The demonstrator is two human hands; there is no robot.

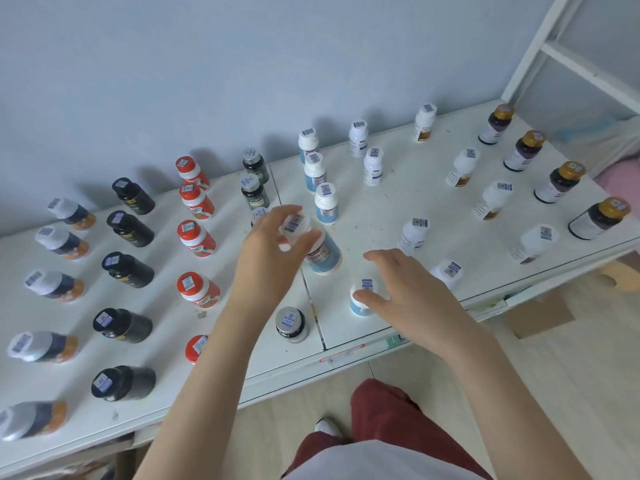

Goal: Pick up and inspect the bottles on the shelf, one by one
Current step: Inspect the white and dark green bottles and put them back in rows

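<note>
First, nearest to the person, the right hand (412, 292) hovers with fingers spread wide, holding nothing. Just under its thumb stands a short blue bottle (360, 306), probably the next one to take. Farther, the left hand (273, 251) has its fingers curled round the white cap of a tilted blue-label bottle (323, 256), gripping the top so that the label is free for reading. Whether its base touches the shelf (370, 216) I cannot tell. Beyond those fingers, similar bottles (326, 202) stand in a row, spaced for easy reach.
</note>
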